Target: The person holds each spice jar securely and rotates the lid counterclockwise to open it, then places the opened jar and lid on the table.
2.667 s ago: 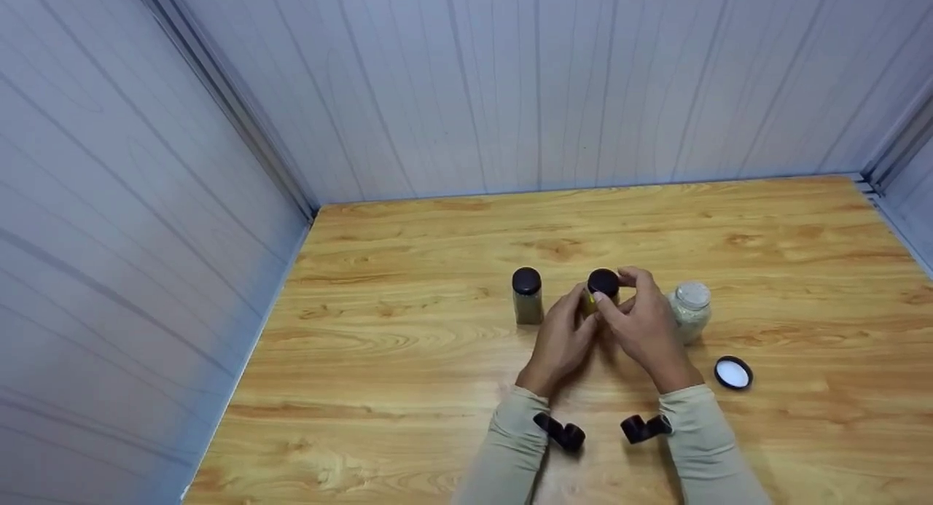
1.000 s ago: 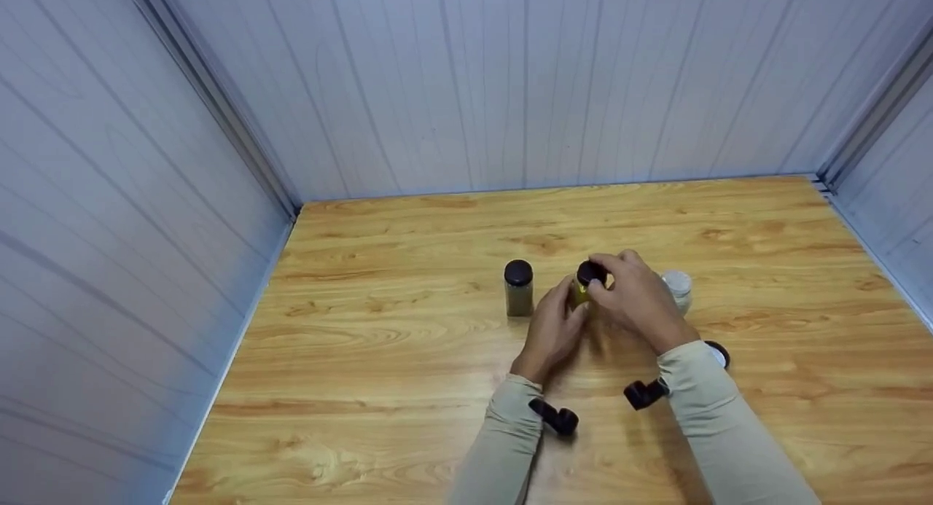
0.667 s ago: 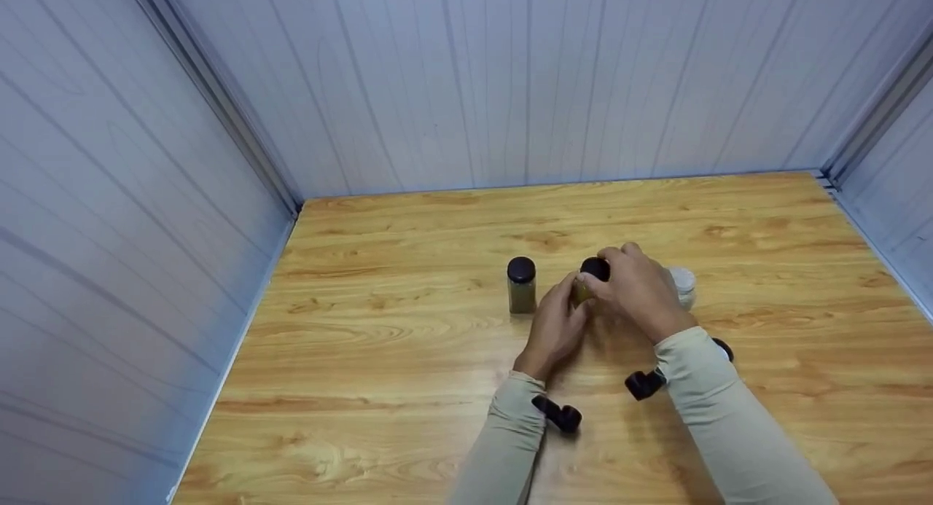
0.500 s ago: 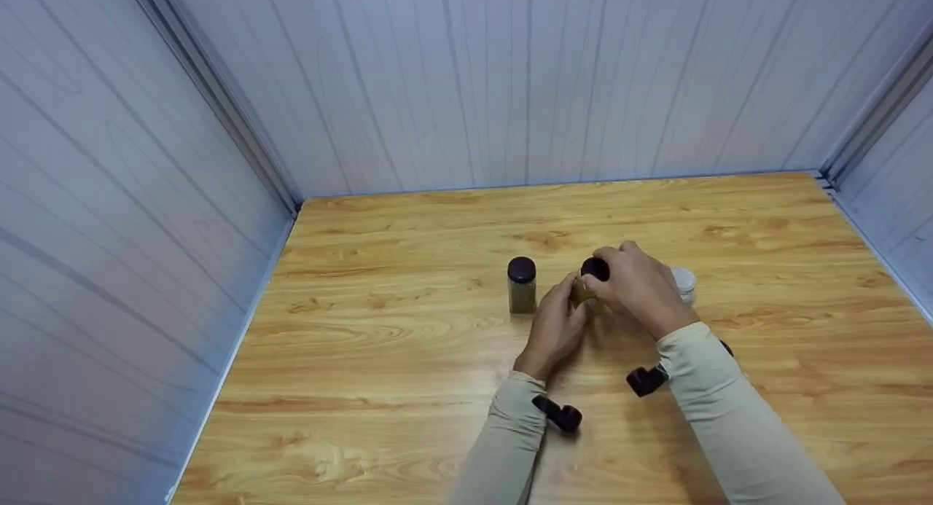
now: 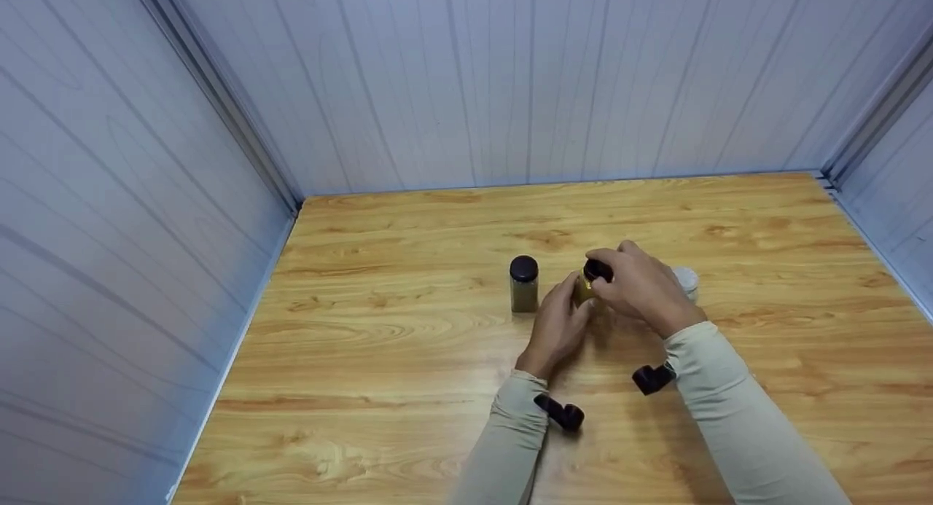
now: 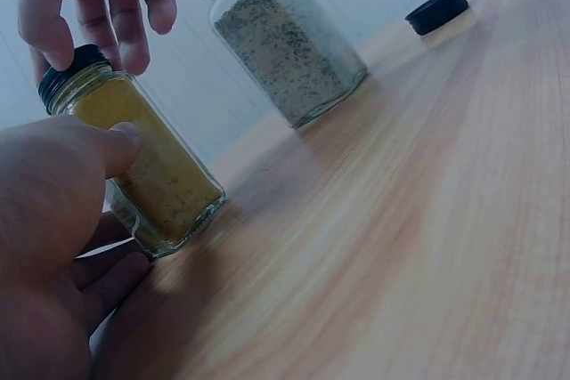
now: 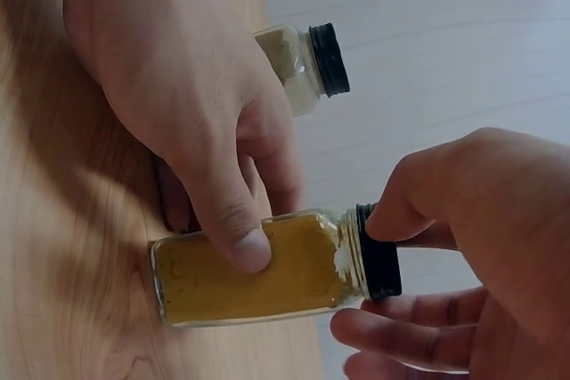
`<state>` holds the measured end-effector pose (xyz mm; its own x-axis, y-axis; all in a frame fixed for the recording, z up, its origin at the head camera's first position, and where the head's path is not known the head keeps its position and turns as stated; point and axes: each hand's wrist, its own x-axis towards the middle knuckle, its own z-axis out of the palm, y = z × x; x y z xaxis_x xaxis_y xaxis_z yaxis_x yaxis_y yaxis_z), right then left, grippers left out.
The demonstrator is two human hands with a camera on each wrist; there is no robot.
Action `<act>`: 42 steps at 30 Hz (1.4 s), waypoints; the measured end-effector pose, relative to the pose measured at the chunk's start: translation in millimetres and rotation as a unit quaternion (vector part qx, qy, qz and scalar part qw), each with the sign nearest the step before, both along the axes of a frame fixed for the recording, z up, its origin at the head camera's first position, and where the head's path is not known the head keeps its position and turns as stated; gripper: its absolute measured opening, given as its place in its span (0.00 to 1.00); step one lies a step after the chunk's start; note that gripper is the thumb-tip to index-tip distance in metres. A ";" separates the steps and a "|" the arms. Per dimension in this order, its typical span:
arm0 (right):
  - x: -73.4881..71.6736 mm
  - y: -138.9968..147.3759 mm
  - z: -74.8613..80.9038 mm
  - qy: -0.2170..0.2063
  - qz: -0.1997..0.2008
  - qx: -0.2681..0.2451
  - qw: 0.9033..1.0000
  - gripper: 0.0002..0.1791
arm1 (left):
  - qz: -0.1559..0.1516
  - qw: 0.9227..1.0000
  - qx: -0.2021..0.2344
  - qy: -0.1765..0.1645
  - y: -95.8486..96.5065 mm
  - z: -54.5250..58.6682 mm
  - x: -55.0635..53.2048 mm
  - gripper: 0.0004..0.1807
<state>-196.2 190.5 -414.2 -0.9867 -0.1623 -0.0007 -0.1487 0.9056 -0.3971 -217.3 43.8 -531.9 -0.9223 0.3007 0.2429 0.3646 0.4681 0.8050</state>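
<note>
My left hand (image 5: 557, 326) grips a glass spice jar (image 7: 214, 282) of yellow powder around its body, thumb across the near face. The jar stands upright on the table. With thumb and fingers, my right hand (image 5: 641, 283) pinches the jar's black screw cap (image 7: 381, 255) from above. Glass threads show below the cap in the right wrist view, and the cap sits slightly tilted on the neck.
An uncapped jar of pale, dark-flecked seasoning (image 6: 285, 51) stands beside the right hand. Its neighbour on the wooden table (image 6: 401, 220) is a loose black cap (image 6: 436, 11). Left of the hands stands a capped jar of greenish-brown powder (image 5: 524, 290). Panel walls rise behind and at the sides.
My right hand has come further over the cap and turned it; the cap now looks more tilted. The right forearm has swung rightward, hiding the loose cap in the head view.
</note>
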 end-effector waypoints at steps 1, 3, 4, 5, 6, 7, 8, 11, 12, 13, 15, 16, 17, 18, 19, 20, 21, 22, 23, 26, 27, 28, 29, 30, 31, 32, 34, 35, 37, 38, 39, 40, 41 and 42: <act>0.2 0.1 -1.6 0.004 -0.002 -0.003 1.000 0.30 | 0.000 1.000 -0.001 0.000 -0.1 -0.1 -0.2 0.28; 0.9 0.2 -7.0 0.016 -0.009 -0.018 1.000 0.32 | -0.001 1.000 0.000 0.005 -0.2 -0.2 -0.7 0.28; 1.4 -0.1 -10.2 0.024 -0.015 -0.025 0.999 0.33 | -0.002 1.000 0.000 0.007 -0.5 -0.1 -0.8 0.28; 2.2 -0.5 -14.1 0.034 -0.022 -0.035 0.999 0.34 | -0.004 1.000 0.000 0.008 -0.8 -0.1 -0.9 0.28; 3.1 -0.9 -18.3 0.046 -0.030 -0.048 0.997 0.35 | -0.004 1.000 -0.002 0.011 -1.1 -0.2 -0.8 0.28; 4.3 -1.4 -22.8 0.057 -0.040 -0.065 0.995 0.35 | -0.005 1.000 -0.002 0.012 -1.3 -0.1 -0.5 0.28; 5.2 -1.9 -27.8 0.071 -0.050 -0.084 0.993 0.35 | -0.006 1.000 -0.002 0.013 -1.6 -0.2 -0.1 0.29; 8.3 -4.4 -41.1 0.109 -0.083 -0.137 0.981 0.34 | -0.007 1.000 -0.002 0.015 -2.7 -0.7 1.6 0.29; 9.3 -5.2 -45.0 0.121 -0.091 -0.153 0.977 0.33 | -0.006 1.000 -0.002 0.015 -2.9 -1.0 2.1 0.29; 9.4 -5.9 -48.2 0.135 -0.097 -0.165 0.972 0.33 | -0.005 1.000 -0.001 0.016 -3.3 -1.1 1.9 0.29; 9.5 -7.1 -53.6 0.160 -0.103 -0.183 0.965 0.30 | -0.003 1.000 -0.001 0.021 -3.7 -1.7 1.3 0.29; 9.6 -7.2 -56.2 0.171 -0.104 -0.188 0.961 0.29 | -0.002 1.000 -0.002 0.022 -3.7 -1.5 1.2 0.29; 9.8 -7.3 -58.3 0.182 -0.103 -0.194 0.959 0.28 | -0.002 1.000 -0.003 0.024 -3.5 -1.4 1.1 0.29; 10.0 -7.2 -60.3 0.190 -0.102 -0.199 0.956 0.26 | -0.003 1.000 -0.003 0.026 -3.3 -1.4 1.1 0.29; 10.3 -6.9 -62.1 0.196 -0.102 -0.204 0.954 0.26 | -0.005 1.000 -0.004 0.026 -3.2 -1.3 1.0 0.29; 10.8 -6.8 -63.6 0.201 -0.102 -0.210 0.951 0.25 | -0.007 1.000 -0.005 0.026 -2.8 -1.0 1.1 0.29; 11.2 -6.5 -64.8 0.204 -0.102 -0.214 0.950 0.25 | -0.009 1.000 -0.006 0.023 -2.7 -0.6 1.2 0.29; 11.6 -6.4 -65.9 0.204 -0.104 -0.218 0.949 0.25 | -0.010 1.000 -0.006 0.019 -2.7 -0.2 1.3 0.29; 12.2 -6.3 -66.8 0.204 -0.104 -0.219 0.948 0.26 | -0.011 1.000 -0.007 0.017 -2.7 -0.1 1.4 0.29; 13.3 -6.7 -68.6 0.202 -0.105 -0.224 0.948 0.28 | -0.012 1.000 -0.009 0.011 -3.4 -0.1 1.0 0.29; 13.3 -6.8 -68.9 0.201 -0.106 -0.224 0.948 0.28 | -0.011 1.000 -0.009 0.009 -3.6 0.1 1.1 0.29; 13.7 -6.3 -69.5 0.200 -0.108 -0.228 0.947 0.29 | -0.011 1.000 -0.010 0.007 -3.0 0.1 1.2 0.29; 14.2 -5.9 -70.0 0.199 -0.111 -0.232 0.946 0.30 | -0.013 1.000 -0.010 0.007 -2.5 -0.1 1.2 0.29; 14.6 -5.6 -70.4 0.197 -0.113 -0.236 0.945 0.31 | -0.013 1.000 -0.010 0.006 -2.0 -0.3 1.1 0.29; 14.8 -5.4 -70.7 0.196 -0.116 -0.240 0.944 0.31 | -0.013 1.000 -0.010 0.004 -1.7 -0.3 1.4 0.29; 15.1 -5.1 -70.8 0.196 -0.117 -0.244 0.942 0.32 | -0.013 1.000 -0.010 0.003 -1.6 -0.4 1.5 0.29; 15.4 -5.0 -71.3 0.196 -0.118 -0.253 0.940 0.31 | -0.015 1.000 -0.009 -0.001 -1.6 -0.2 1.9 0.29; 15.3 -5.0 -71.5 0.197 -0.116 -0.254 0.940 0.31 | -0.015 1.000 -0.008 -0.001 -1.9 -0.1 1.9 0.29; 14.2 -4.8 -71.6 0.201 -0.111 -0.260 0.938 0.29 | -0.012 1.000 -0.007 0.001 -2.5 0.1 1.9 0.29; 13.6 -4.6 -71.7 0.204 -0.107 -0.261 0.938 0.28 | -0.012 1.000 -0.003 0.002 -2.7 0.2 1.6 0.29; 12.9 -4.4 -71.8 0.206 -0.105 -0.261 0.937 0.28 | -0.013 1.000 0.000 0.003 -3.0 0.1 1.2 0.29; 12.4 -4.2 -72.0 0.208 -0.103 -0.258 0.938 0.27 | -0.013 1.000 0.001 0.004 -3.3 0.0 0.8 0.28; 11.8 -3.9 -72.3 0.209 -0.102 -0.255 0.938 0.27 | -0.012 1.000 0.001 0.006 -3.4 0.0 0.4 0.28; 11.6 -3.7 -72.6 0.212 -0.101 -0.252 0.939 0.26 | -0.012 1.000 0.001 0.007 -3.5 0.0 -0.2 0.28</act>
<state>-184.7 186.9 -486.8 -0.8921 0.1537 0.4250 -0.2352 0.6451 -0.7270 -217.5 40.3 -531.8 -0.9112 0.3228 0.2560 0.3871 0.4581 0.8002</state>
